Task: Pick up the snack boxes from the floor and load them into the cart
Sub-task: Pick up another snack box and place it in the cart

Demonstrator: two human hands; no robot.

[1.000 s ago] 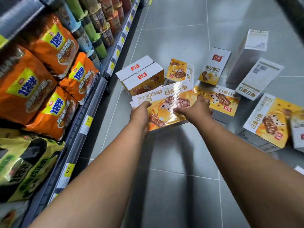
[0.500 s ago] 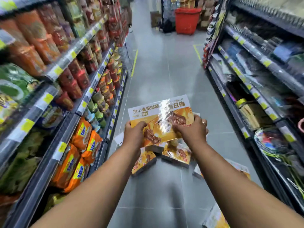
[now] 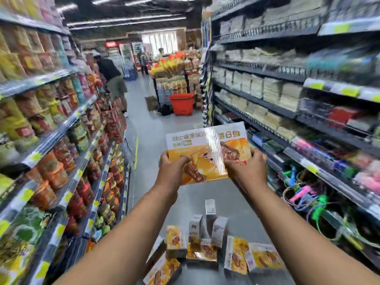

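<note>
Left hand (image 3: 172, 166) and right hand (image 3: 245, 167) clamp box (image 3: 207, 149) by its side edges; looks light, stiff, film-slick; keep that grip.

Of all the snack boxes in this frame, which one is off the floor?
The wide yellow snack box, gripped by the left hand and right hand. The other boxes lie scattered on the floor below it.

Orange-yellow snack box (image 3: 207, 149), red basket (image 3: 182, 103)
</note>
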